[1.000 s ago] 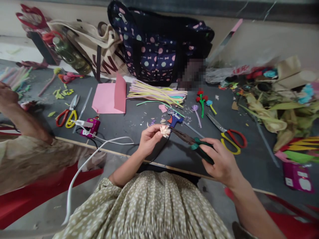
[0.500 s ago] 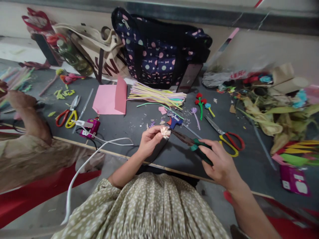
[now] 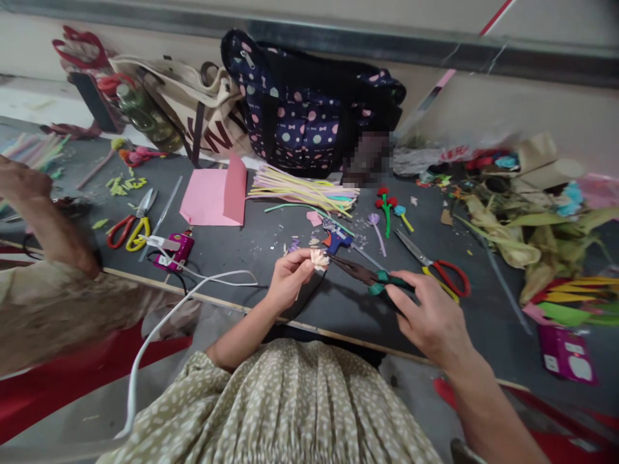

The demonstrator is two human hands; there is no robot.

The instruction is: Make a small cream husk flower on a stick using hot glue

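Note:
Between the thumb and fingers of my left hand (image 3: 289, 278) is a small cream craft flower (image 3: 320, 260) with layered petals. My right hand (image 3: 432, 314) is wrapped round the green handles of long-nose pliers (image 3: 365, 273). The dark jaws point left, and their tips meet the flower's right edge; whether they grip a petal is too small to tell. Just behind the flower lies a blue glue gun (image 3: 337, 241). Scissors (image 3: 432, 263) with red and yellow handles rest on the table near my right hand.
Behind my hands lie a bundle of pastel stems (image 3: 302, 190), pink paper (image 3: 206, 196) and red craft flowers (image 3: 385, 203). A patterned bag (image 3: 309, 109) stands at the back. Dried husks (image 3: 512, 225) pile up on the right. A white cable (image 3: 164, 316) crosses the table edge near a co-worker's arm (image 3: 53, 219).
The view has shifted slightly. The pliers' tips stay against the cream flower, and both hands keep their hold. At the left, the co-worker's hand has moved up a little.

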